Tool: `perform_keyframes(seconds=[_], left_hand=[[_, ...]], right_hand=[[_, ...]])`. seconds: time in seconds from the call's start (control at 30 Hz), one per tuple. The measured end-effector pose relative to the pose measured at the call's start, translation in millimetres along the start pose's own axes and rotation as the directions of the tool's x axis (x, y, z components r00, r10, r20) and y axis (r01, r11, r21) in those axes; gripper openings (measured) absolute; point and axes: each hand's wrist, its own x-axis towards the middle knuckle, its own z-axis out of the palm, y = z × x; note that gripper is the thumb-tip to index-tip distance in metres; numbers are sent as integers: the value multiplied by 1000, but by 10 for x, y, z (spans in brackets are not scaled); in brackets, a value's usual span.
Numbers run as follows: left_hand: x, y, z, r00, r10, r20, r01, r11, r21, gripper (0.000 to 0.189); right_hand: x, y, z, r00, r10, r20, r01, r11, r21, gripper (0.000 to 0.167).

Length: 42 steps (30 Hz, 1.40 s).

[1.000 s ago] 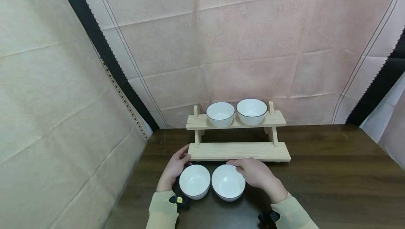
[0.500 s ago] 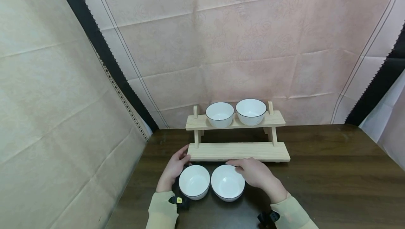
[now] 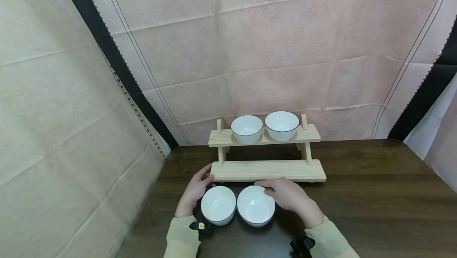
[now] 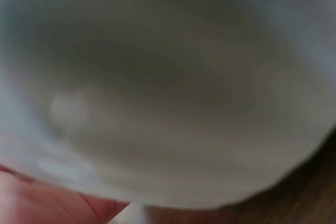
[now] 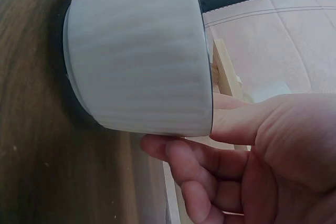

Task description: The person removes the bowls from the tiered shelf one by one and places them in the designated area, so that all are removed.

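Note:
Two white bowls stand side by side on the table, a left bowl and a right bowl with a thin dark rim. My right hand pinches the right bowl's far right rim; in the right wrist view the thumb goes over the rim of that bowl and the fingers bend against its outside. My left hand lies behind and left of the left bowl, index finger and thumb spread at the left end of a wooden two-tier shelf. The left wrist view is mostly filled by a blurred bowl.
Two more white bowls, one left and one right, stand on the shelf's upper tier. The lower tier is bare. The dark wooden table extends right; pale cloth walls rise at back and left.
Hands and bowls hold nearly the same places. The whole head view has shifted by only a few pixels.

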Motion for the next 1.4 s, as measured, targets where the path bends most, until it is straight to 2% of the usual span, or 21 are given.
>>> perform_keyframes(seconds=[0.2,0.37,0.63,0.87,1.07,1.17,1.27,1.33,1.4], left_hand=[[-8,6,-23,1000,-9,2,9,1000,-1,50],[-10,7,-52,1000,-28,9,28,1000,-6,51],[-13,-47,-184,998,-64,13,64,998,8,50],[17,93,-289,998,-67,14,65,994,90,46],[57,216,-286,1000,14,-12,-11,981,195,42],[68,269,-284,996,82,-33,-71,964,257,40],[105,300,-292,983,174,-62,-142,928,344,40],[152,305,-305,968,235,-86,-183,899,398,41],[199,321,-322,957,266,-111,-199,888,415,40]], right_hand=[[-7,0,-29,1000,-3,18,2,1000,17,34],[1,-1,-47,998,34,47,-36,999,36,35],[23,37,-93,999,50,2,-50,999,9,40],[5,95,-159,995,96,-39,-94,994,52,41],[0,177,-197,986,152,-70,-141,981,135,37],[11,253,-219,982,145,-124,-123,978,171,35],[12,348,-281,974,108,-198,-65,975,212,33],[0,409,-353,966,92,-242,-33,970,239,31],[-25,470,-450,957,85,-278,-11,967,256,31]])
